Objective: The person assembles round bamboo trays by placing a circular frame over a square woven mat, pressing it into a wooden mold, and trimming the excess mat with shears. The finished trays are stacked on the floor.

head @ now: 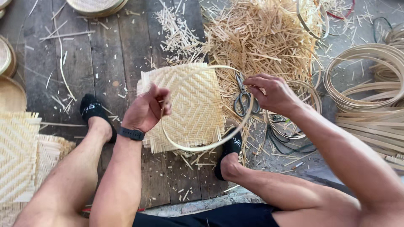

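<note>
It was a craft workshop for bamboo weaving, set on a rough wooden plank floor (105,63). A large heap of bamboo offcuts (261,38) covered the floor, coils of bamboo strip (370,80) lay at one side, and woven mats (17,155), finished round trays (94,6) and scissors (243,98) lay around.

Bare forearms, no sleeves. Left hand (145,110): black band on the wrist, smooth rectangular face (watch or tracker, cannot tell which). Right hand (273,94): nothing worn. Dark shorts at bottom edge. Bare legs; low black ankle socks with small white markings, on both feet.
</note>
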Motion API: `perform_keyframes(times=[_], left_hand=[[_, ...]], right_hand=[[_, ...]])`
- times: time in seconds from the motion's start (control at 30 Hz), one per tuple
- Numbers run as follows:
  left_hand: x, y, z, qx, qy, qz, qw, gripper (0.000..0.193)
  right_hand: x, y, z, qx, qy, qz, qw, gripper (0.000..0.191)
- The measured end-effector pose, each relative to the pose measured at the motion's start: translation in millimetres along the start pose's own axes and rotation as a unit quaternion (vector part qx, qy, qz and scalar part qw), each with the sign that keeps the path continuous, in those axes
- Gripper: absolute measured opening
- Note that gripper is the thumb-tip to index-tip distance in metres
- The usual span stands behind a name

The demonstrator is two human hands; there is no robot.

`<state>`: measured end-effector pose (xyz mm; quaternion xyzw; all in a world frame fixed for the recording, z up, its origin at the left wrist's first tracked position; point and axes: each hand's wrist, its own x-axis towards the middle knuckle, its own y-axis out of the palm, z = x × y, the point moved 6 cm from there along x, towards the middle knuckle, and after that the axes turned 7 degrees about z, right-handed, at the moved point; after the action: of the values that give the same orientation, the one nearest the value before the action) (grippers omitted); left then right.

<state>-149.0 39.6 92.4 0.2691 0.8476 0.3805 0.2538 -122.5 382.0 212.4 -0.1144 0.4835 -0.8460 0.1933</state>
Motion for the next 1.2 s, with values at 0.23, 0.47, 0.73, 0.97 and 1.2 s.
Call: perform_keyframes(times=[0.23,0.47,0.73,0.97,1.2], left_hand=[[-30,-38,40,-0.008,-0.009,-0.126,0.992,0.051],[-26,-24,40,-0.057,0.069,-0.089,0.992,0.050],[-6,44,33,0.221,-0.123,-0.079,0.964,0.072],[-16,62,37,0.273,-0.171,-0.031,0.946,0.091],[3,67,52,0.274,-0.141,-0.052,0.950,0.083]], right_hand=[[32,45,-28,0.129,0.124,-0.113,0.977,0.018],[31,47,4,-0.017,0.122,-0.223,0.967,0.020],[56,105,130,-0.254,-0.125,0.060,0.957,0.058],[47,92,131,-0.213,-0.173,-0.083,0.958,0.057],[47,110,123,-0.238,-0.131,-0.024,0.962,0.042]])
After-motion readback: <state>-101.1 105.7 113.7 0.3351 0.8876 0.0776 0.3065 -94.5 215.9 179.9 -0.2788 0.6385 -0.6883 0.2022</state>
